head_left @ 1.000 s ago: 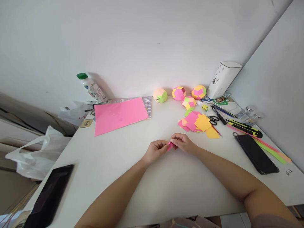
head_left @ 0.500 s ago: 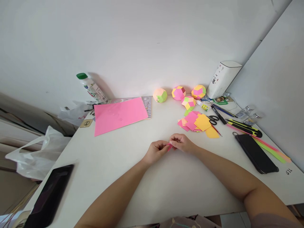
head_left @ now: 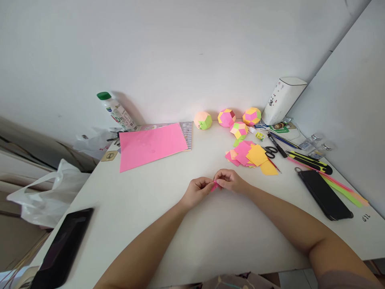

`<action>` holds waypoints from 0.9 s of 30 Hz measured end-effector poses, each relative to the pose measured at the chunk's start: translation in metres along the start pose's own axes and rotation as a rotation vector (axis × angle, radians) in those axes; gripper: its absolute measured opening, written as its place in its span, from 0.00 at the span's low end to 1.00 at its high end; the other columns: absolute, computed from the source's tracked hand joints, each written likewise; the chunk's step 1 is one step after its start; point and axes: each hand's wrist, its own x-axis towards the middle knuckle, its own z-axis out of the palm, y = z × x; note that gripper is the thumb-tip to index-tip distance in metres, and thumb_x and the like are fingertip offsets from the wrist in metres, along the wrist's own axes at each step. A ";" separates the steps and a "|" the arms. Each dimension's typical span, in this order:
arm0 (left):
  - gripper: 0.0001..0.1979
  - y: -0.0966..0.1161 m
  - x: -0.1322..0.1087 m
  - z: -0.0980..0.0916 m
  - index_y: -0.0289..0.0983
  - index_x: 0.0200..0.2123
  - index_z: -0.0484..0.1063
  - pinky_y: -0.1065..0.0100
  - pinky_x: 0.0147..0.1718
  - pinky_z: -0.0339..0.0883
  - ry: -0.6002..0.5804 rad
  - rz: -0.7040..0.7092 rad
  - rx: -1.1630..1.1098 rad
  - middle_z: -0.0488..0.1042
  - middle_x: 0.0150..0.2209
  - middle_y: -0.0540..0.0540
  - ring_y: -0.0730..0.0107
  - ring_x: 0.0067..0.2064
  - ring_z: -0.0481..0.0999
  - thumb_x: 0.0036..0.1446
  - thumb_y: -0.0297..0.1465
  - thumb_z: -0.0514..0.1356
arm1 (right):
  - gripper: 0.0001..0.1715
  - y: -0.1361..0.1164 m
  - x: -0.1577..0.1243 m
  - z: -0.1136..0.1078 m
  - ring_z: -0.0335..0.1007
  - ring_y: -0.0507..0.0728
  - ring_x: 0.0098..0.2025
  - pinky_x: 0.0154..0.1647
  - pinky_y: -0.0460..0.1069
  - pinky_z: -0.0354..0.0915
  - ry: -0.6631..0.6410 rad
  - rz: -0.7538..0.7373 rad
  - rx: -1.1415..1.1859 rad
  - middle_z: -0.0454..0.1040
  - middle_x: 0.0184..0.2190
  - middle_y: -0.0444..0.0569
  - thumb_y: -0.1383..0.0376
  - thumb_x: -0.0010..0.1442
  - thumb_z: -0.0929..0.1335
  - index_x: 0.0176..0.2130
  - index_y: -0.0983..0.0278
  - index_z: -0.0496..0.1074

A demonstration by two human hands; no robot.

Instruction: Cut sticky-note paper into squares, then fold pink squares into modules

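Between my two hands is a small piece of pink paper [head_left: 213, 186], mostly covered by the fingers. My left hand [head_left: 197, 192] pinches its left side, and my right hand [head_left: 229, 180] pinches it from the right, the fingertips nearly touching. Just beyond my right hand lies a loose pile of pink, orange and yellow paper pieces [head_left: 256, 155]. Behind the pile, several multicoloured paper balls, among them a pink and yellow ball [head_left: 226, 117], sit near the wall. Black-handled scissors [head_left: 270, 151] lie at the pile's right edge.
Pink sheets [head_left: 152, 145] lie at the back left by a white bottle with a green cap [head_left: 118, 113]. On the right are a yellow and black cutter [head_left: 311, 161], a black case [head_left: 325, 194] and paper strips. A black tablet [head_left: 64, 245] rests at the left edge.
My fingers have shifted slightly around the pink paper, which now shows a little differently between them. Both arms and everything else on the table stay in place.
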 end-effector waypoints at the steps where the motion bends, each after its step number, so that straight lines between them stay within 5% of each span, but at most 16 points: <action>1: 0.18 0.000 0.000 0.000 0.34 0.29 0.72 0.74 0.21 0.52 -0.002 0.002 0.003 0.67 0.22 0.52 0.80 0.22 0.58 0.52 0.45 0.61 | 0.06 0.000 0.000 0.000 0.64 0.50 0.26 0.28 0.46 0.60 0.006 0.009 -0.012 0.68 0.25 0.43 0.63 0.57 0.67 0.32 0.65 0.68; 27: 0.19 0.001 -0.001 0.000 0.35 0.26 0.66 0.74 0.19 0.47 0.026 0.032 0.011 0.62 0.19 0.55 0.81 0.20 0.52 0.53 0.47 0.59 | 0.16 -0.004 0.000 0.001 0.65 0.51 0.25 0.28 0.47 0.62 0.014 0.023 0.028 0.68 0.23 0.43 0.54 0.59 0.66 0.31 0.64 0.67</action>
